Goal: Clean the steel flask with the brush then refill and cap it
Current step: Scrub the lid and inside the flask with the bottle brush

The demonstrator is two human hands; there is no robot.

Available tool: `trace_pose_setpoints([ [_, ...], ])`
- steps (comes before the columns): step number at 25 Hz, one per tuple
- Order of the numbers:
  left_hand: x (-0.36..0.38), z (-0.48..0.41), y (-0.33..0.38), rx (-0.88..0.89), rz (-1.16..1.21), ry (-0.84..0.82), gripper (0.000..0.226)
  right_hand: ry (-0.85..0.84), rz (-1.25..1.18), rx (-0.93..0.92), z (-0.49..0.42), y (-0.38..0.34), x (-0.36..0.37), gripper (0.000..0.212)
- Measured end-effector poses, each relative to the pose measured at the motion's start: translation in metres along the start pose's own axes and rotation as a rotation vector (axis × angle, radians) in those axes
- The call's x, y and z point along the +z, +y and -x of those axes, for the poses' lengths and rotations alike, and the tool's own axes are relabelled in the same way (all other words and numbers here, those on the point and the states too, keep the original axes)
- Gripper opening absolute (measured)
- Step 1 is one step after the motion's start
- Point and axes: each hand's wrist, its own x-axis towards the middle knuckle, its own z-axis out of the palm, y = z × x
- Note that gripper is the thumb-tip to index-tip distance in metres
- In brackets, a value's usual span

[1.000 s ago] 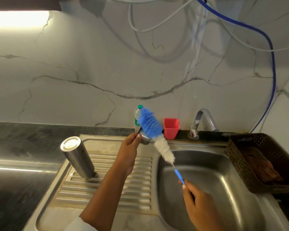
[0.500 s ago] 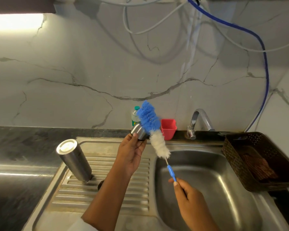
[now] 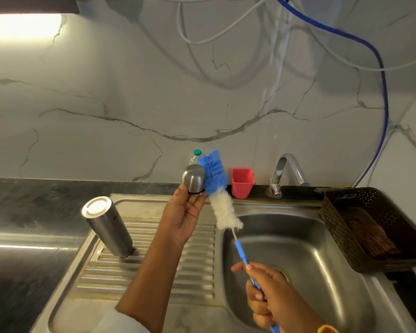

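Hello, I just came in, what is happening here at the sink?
A person is washing up a steel flask. The left hand holds the flask's cap up, and the right hand holds a long bottle brush by its blue handle, with the bristles beside the cap. The steel flask itself stands upside down on the drainboard, left of the basin. The tap shows no running water. Refilling and capping are not yet done.

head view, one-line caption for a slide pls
Left hand holds the steel cap beside the brush gripped by the right hand, flask inverted on the drainboard.
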Motion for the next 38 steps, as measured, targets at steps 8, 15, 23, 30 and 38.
trace_pose_setpoints([
  [8,-0.012,0.017,-0.023,-0.087,-0.234,-0.005,0.036,0.106,-0.015,-0.146,-0.013,-0.020,-0.012,0.028],
  [15,-0.018,0.015,-0.003,-0.029,-0.357,0.035,0.022,0.243,0.683,-0.501,-0.005,0.020,-0.015,0.018],
  [23,-0.019,0.020,0.000,0.042,-0.307,0.078,0.025,0.227,0.804,-0.502,-0.006,0.020,-0.009,0.029],
  [30,-0.022,0.043,-0.021,-0.048,-0.463,0.014,0.021,0.252,0.444,-0.312,-0.016,-0.005,0.000,0.026],
  [38,-0.076,0.061,0.046,0.087,-0.261,0.262,0.025,0.226,0.474,-0.216,-0.007,0.020,0.000,0.025],
])
